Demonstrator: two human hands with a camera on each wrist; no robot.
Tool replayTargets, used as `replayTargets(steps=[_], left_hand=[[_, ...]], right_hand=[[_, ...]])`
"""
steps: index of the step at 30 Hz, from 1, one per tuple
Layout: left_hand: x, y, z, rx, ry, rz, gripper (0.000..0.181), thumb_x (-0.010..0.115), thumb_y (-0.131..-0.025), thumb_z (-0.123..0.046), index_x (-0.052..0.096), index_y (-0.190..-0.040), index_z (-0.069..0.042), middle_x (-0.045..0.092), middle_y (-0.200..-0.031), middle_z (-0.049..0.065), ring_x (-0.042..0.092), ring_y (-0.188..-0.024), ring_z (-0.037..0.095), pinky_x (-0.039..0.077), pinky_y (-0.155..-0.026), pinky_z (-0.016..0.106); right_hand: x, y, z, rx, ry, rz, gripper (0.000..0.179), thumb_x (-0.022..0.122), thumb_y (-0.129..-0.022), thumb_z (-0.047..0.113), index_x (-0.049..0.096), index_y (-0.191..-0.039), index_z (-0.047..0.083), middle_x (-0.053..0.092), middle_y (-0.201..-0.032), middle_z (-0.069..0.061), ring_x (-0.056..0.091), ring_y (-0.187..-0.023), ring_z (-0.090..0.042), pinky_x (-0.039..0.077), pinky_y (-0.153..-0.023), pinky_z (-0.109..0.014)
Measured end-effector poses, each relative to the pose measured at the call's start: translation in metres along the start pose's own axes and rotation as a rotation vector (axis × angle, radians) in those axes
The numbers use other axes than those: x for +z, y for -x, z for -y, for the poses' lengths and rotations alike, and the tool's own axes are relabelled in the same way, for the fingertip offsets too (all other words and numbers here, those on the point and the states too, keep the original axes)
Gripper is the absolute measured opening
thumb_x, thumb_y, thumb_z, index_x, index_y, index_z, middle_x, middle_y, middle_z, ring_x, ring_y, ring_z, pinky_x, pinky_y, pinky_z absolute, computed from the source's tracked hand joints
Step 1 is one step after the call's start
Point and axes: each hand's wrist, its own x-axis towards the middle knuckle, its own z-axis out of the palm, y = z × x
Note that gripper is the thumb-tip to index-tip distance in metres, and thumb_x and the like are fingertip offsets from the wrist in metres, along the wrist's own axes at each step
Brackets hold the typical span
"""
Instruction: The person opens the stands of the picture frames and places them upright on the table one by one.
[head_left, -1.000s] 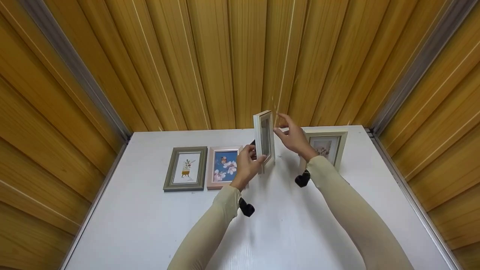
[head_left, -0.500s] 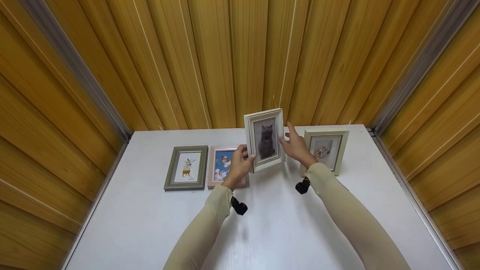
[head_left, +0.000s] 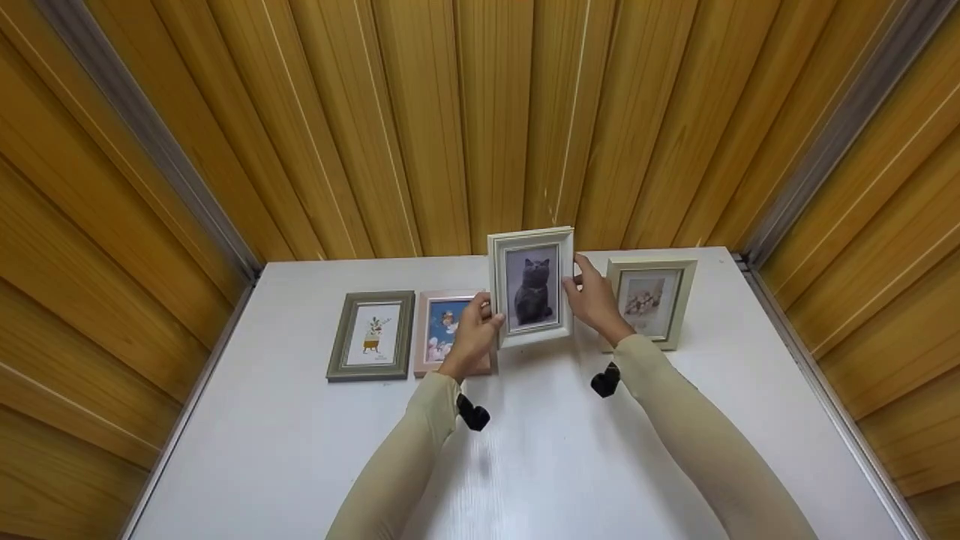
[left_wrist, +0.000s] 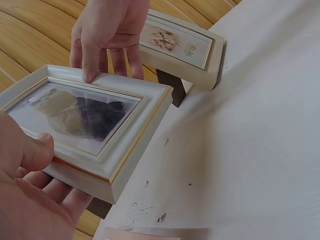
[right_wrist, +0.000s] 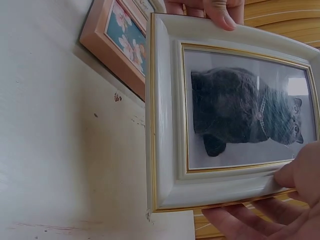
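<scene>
Between both hands is a white picture frame [head_left: 529, 339] with thin gold lines, held upright above the white table; its picture shows a dark grey cat. My left hand [head_left: 474, 334] grips its left edge, thumb on the front and fingers behind. On the opposite edge, my right hand [head_left: 596, 300] holds it the same way, as the right wrist view also shows with the white frame [right_wrist: 167, 125] close up. A dark stand piece [left_wrist: 99, 207] shows below the frame in the left wrist view. The fingers behind the frame are partly hidden.
Left of the held frame, a pink frame [head_left: 421, 337] with a blossom picture stands partly behind my left hand, beside a grey-green frame [head_left: 337, 337]. A cream frame [head_left: 679, 307] stands at the right. Wood-patterned panels [head_left: 495, 112] rise behind the white table [head_left: 540, 465].
The white frame has turned from edge-on to facing me, showing the cat picture. My right hand, apart from it at first, now holds its right edge; my left hand has shifted slightly left.
</scene>
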Motion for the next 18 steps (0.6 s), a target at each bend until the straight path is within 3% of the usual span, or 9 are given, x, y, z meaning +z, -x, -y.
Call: replayTargets(steps=[7,13,18], left_hand=[[0.003,-0.002,0.000,0.030,-0.102,-0.028,0.028,0.055,-0.097,0.013,0.055,-0.125,0.011,0.067,-0.123,0.030,0.067,-0.111,0.034,0.056,-0.092,0.041],[0.013,-0.001,-0.008,0.005,-0.376,-0.104,0.032,0.058,-0.099,0.004,0.057,-0.131,0.004,0.064,-0.131,0.027,0.062,-0.124,0.038,0.052,-0.101,0.048],[0.022,-0.002,-0.010,-0.013,-0.552,-0.183,0.032,0.058,-0.097,0.003,0.059,-0.129,0.001,0.070,-0.120,0.023,0.067,-0.112,0.038,0.055,-0.091,0.051]], right_hand=[[-0.003,0.004,-0.001,0.009,-0.032,-0.007,0.051,0.056,-0.104,0.011,0.043,-0.152,0.002,0.072,-0.113,-0.027,0.069,-0.104,-0.040,0.053,-0.089,-0.054],[-0.003,0.008,-0.001,0.042,-0.060,-0.038,0.053,0.057,-0.104,0.012,0.041,-0.154,0.003,0.071,-0.113,-0.026,0.069,-0.103,-0.038,0.053,-0.088,-0.053],[0.001,0.013,0.001,0.060,-0.073,-0.053,0.055,0.055,-0.103,0.009,0.040,-0.155,0.002,0.072,-0.113,-0.026,0.070,-0.100,-0.036,0.054,-0.084,-0.050]])
